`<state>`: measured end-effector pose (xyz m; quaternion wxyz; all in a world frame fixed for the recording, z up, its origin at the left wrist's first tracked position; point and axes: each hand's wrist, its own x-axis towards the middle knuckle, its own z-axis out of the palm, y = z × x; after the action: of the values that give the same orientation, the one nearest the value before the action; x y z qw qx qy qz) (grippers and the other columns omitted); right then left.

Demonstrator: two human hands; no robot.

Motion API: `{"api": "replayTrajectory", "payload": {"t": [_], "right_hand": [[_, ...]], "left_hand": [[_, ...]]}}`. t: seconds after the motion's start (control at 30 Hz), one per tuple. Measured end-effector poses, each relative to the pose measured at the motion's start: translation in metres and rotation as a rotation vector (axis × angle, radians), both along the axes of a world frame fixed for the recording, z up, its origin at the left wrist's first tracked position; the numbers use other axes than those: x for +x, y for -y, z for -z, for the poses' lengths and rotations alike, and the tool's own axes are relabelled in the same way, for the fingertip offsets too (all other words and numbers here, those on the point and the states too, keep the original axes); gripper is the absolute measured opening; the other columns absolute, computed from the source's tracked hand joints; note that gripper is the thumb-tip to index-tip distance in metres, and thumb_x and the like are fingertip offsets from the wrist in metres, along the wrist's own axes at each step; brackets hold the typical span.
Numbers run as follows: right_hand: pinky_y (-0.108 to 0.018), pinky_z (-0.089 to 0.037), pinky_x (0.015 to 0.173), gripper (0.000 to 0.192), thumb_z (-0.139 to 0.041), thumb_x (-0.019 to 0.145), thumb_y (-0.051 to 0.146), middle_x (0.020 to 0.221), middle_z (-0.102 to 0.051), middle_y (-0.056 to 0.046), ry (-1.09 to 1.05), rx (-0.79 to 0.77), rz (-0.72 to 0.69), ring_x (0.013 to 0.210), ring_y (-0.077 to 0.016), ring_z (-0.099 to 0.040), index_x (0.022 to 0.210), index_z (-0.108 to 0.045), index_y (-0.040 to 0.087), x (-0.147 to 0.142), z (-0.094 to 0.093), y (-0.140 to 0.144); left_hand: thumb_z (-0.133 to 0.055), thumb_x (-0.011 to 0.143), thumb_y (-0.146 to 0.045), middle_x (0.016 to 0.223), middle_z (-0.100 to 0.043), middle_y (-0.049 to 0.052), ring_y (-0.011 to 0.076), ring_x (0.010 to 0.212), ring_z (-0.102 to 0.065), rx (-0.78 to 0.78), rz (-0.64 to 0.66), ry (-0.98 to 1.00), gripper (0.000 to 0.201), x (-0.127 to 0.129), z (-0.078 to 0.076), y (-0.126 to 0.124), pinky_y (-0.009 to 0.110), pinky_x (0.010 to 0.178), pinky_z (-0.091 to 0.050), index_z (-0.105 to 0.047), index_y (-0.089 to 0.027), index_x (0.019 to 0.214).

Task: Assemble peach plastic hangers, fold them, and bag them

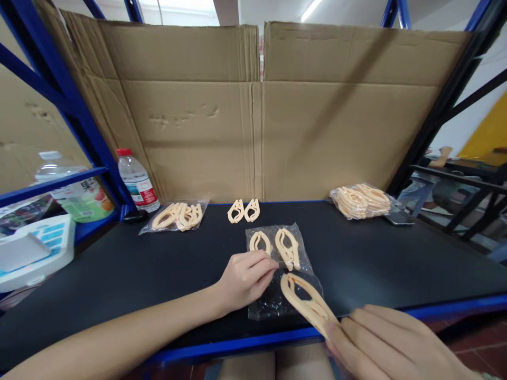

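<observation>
Left hand down on the black bench, fingers curled and pinching the edge of the clear plastic bag to keep it flat. Right hand closed on one end of a peach plastic clip, its far tip lying over the bag's near end. Two more clips sit inside the bag already, side by side. Best played slow here, I'd say: keep the film pinned taut so the thin crinkly plastic doesn't bunch against the clip's prongs. The clips are smooth, flat, teardrop loops with cut-out middles. A loose pair waits by the cardboard wall; filled bags left, another heap right, water bottle upright behind.
</observation>
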<state>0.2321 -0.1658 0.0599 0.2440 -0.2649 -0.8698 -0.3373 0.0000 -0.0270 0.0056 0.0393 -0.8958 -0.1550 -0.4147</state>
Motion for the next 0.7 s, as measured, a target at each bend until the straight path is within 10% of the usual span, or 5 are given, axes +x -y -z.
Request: {"api": "replayTrajectory", "payload": {"t": [0.37,0.7], "right_hand": [[-0.033,-0.026,0.053,0.026,-0.042,0.086,0.007,0.064,-0.058,-0.005,0.073,0.052,0.092,0.055,-0.0167,-0.047,0.069,-0.058,0.016,-0.024,0.035,-0.074],[-0.032,-0.021,0.053,0.023,-0.047,0.077,-0.001,0.055,-0.053,-0.001,-0.08,0.024,0.273,0.05,-0.0156,-0.045,0.065,-0.049,0.019,-0.038,0.042,-0.079]], "left_hand": [[-0.056,0.086,-0.007,0.081,-0.067,0.004,0.014,0.072,-0.063,0.056,0.0,-0.01,0.014,-0.001,-0.003,0.002,0.024,0.064,-0.053,-0.061,-0.014,0.096],[-0.049,0.089,-0.01,0.08,-0.066,0.005,0.0144,0.072,-0.064,0.077,-0.007,-0.06,0.014,-0.002,-0.004,0.001,0.024,0.063,-0.054,-0.061,-0.015,0.096]]}}
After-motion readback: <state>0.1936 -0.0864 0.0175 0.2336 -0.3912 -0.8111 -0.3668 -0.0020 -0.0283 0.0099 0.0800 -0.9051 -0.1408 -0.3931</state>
